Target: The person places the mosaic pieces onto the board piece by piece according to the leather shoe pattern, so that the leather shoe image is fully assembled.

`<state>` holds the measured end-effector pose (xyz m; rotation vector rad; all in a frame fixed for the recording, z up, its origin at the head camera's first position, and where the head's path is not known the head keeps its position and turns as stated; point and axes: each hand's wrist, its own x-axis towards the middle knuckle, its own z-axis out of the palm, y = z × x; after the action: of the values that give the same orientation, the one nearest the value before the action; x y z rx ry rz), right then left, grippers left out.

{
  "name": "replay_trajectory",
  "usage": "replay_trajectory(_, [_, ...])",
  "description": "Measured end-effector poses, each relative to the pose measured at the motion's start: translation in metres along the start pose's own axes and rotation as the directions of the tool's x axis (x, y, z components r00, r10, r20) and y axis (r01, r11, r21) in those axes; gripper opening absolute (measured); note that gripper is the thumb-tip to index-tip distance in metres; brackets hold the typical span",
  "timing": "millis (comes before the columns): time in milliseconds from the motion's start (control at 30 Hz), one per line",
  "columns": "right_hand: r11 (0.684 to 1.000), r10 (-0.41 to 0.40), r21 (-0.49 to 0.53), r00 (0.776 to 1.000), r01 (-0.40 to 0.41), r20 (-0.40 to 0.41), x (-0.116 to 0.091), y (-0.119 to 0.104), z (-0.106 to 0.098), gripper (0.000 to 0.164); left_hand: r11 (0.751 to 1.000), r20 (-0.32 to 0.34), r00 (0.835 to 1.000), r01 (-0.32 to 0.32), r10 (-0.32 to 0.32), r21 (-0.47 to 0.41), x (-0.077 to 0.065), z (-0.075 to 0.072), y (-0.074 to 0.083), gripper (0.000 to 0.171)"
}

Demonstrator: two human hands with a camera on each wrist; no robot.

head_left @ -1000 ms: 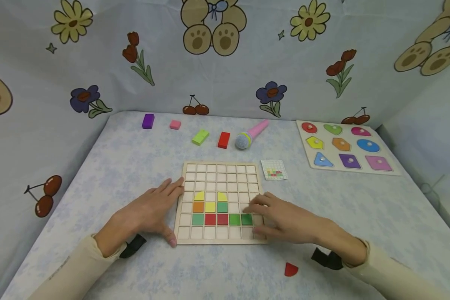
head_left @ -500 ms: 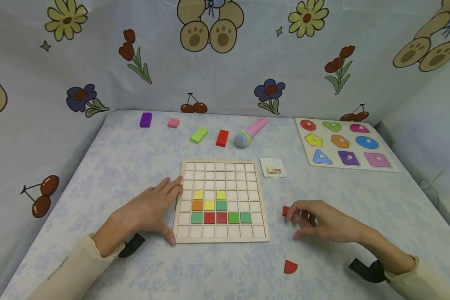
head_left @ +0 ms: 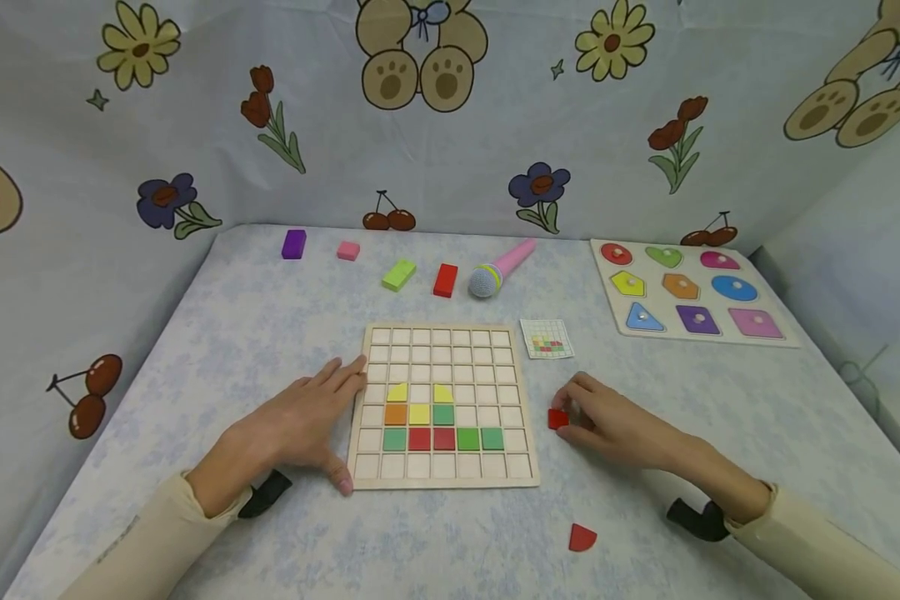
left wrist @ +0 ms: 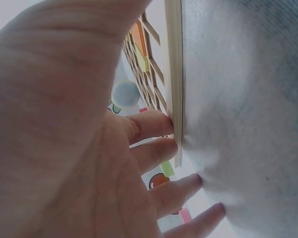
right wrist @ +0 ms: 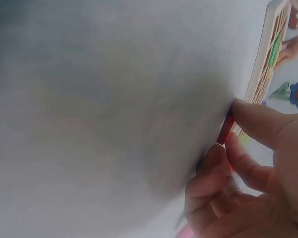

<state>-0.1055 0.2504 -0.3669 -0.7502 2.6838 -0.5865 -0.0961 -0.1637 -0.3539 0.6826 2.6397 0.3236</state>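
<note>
A wooden grid board [head_left: 441, 483] lies mid-table, with yellow, orange, red and green tiles set in some of its cells. My left hand [head_left: 292, 425] rests at the board's left side, fingers spread and fairly straight; in the left wrist view two fingertips touch the board's edge [left wrist: 175, 74]. To the right of the board, my right hand [head_left: 615, 421] pinches a small red square tile [head_left: 558, 418] between thumb and fingers, at the tabletop. The right wrist view shows the red tile [right wrist: 226, 129] edge-on between the fingertips. A red quarter-circle tile [head_left: 582, 537] lies nearer the front.
A small pattern card [head_left: 547, 339] lies beside the board's upper right corner. Behind stand purple, pink, green and red blocks [head_left: 445, 281] and a toy microphone [head_left: 501, 268]. A shape puzzle board [head_left: 690, 292] lies at the back right.
My right hand has left the board's lower right, moved right to the red square tile, and now pinches it slightly closer to the board. The left hand has stayed in place.
</note>
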Motion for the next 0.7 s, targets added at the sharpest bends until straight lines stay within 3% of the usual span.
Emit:
replay_trajectory(200, [0.991,-0.133,0.024,0.991,0.134,-0.01,0.033,-0.032,0.005,0.009,1.0,0.0,1.0,-0.001,0.001,0.002,0.0,-0.001,0.001,0.134])
replay_trajectory(300, [0.99,-0.14,0.034,0.99,0.141,-0.021,0.042,-0.04,0.004,0.008,1.0,-0.005,1.0,-0.003,0.003,0.016,0.001,0.0,0.0,0.133])
replay_trajectory(400, [0.992,-0.117,0.045,0.993,0.116,0.004,0.045,-0.04,0.002,0.01,1.0,-0.007,1.0,-0.002,0.002,0.03,0.001,0.001,-0.002,0.134])
replay_trajectory(500, [0.982,-0.142,0.13,0.989,0.135,0.046,0.042,-0.034,-0.002,0.015,0.999,-0.003,1.0,0.002,-0.002,0.033,0.002,0.001,-0.003,0.135])
replay_trajectory(600, [0.965,-0.183,0.197,0.982,0.172,0.041,0.038,-0.026,-0.004,0.025,0.999,-0.004,1.0,0.001,0.0,0.033,0.001,0.002,-0.004,0.135])
replay_trajectory(700, [0.966,-0.175,0.199,0.984,0.165,0.036,0.035,-0.018,-0.005,0.028,1.0,-0.006,1.0,0.002,-0.002,0.028,0.0,0.002,-0.004,0.135])
